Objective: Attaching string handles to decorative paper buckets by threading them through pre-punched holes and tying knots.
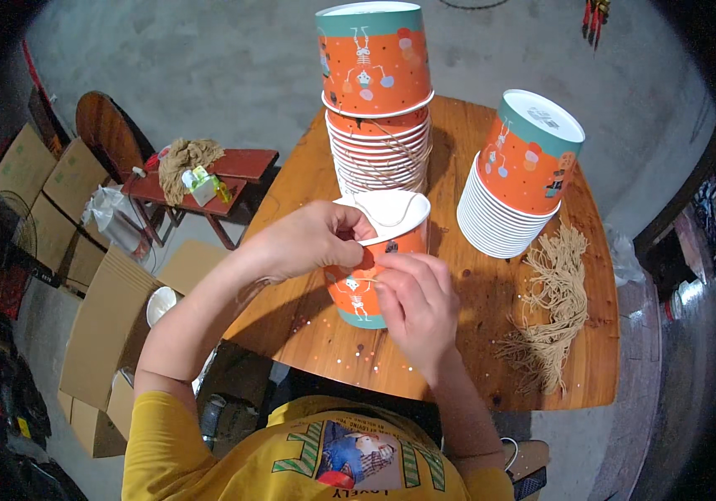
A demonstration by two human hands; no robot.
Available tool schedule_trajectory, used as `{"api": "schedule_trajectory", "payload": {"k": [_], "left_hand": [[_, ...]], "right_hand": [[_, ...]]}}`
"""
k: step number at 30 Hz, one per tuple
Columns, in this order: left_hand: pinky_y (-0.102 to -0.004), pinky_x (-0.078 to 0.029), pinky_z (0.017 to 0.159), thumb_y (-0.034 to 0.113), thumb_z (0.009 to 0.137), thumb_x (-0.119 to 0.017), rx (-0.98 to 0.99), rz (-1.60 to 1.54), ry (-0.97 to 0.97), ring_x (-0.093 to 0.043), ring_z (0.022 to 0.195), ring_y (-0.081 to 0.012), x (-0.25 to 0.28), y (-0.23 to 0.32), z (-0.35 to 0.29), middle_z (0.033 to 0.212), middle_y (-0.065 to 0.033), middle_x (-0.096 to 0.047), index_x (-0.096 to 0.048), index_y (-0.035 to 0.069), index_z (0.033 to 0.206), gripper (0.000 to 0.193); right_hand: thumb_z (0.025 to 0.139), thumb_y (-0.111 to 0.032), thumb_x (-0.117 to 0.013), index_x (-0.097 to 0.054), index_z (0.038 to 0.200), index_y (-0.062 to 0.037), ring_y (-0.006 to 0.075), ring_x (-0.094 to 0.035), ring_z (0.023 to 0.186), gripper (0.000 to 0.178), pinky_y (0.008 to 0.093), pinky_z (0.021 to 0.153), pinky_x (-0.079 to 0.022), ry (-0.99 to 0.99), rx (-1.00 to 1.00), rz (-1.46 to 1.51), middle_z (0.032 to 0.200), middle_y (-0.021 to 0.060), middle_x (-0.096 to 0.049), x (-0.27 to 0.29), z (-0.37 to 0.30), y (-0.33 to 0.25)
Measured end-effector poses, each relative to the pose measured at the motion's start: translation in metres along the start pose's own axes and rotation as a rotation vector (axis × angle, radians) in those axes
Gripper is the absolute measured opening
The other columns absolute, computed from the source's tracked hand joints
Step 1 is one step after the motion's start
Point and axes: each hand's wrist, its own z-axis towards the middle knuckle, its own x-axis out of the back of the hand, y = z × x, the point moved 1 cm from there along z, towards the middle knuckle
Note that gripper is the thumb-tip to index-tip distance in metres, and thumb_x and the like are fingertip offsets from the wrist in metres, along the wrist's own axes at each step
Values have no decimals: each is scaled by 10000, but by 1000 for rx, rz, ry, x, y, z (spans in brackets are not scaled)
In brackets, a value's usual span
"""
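Note:
An orange paper bucket (361, 311) with a green base band and printed skeletons stands at the table's near side, its white mouth tipped toward the back. A thin beige cord (406, 219) curves across its white inside. My left hand (304, 242) grips the bucket at the rim, thumb outside and fingers curled over the edge. Against the outer wall, my right hand (418, 305) is closed in a pinch, with what looks like the cord's end at its fingertips. The fingertips partly hide the spot where the cord meets the wall.
Behind the bucket rises a tall stack of matching buckets (375, 75), cords hanging on its side. Another upturned stack (521, 171) and a bundle of beige cords (554, 309) lie to the right on the wooden table (483, 351). Left are cardboard boxes (107, 334) and a red bench (245, 164).

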Motion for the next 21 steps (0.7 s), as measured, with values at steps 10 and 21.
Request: {"api": "schedule_trajectory", "payload": {"k": [10, 21], "left_hand": [[-221, -439, 623, 2, 762, -634, -14, 32, -93, -546, 697, -64, -2, 1, 6, 797, 12, -617, -630, 19, 915, 154], [-215, -420, 589, 8, 764, -649, -17, -8, -48, -519, 675, -57, -6, 4, 5, 770, 20, -588, -629, 15, 902, 140]], "right_hand": [[781, -74, -682, -612, 912, -85, 238, -579, 970, 149, 340, 811, -504, 45, -49, 60, 1157, 39, -623, 3, -8, 5], [776, -18, -658, -576, 872, -60, 272, -601, 836, 133, 362, 732, -496, 135, -154, 192, 935, 74, -603, 0, -19, 4]]}}
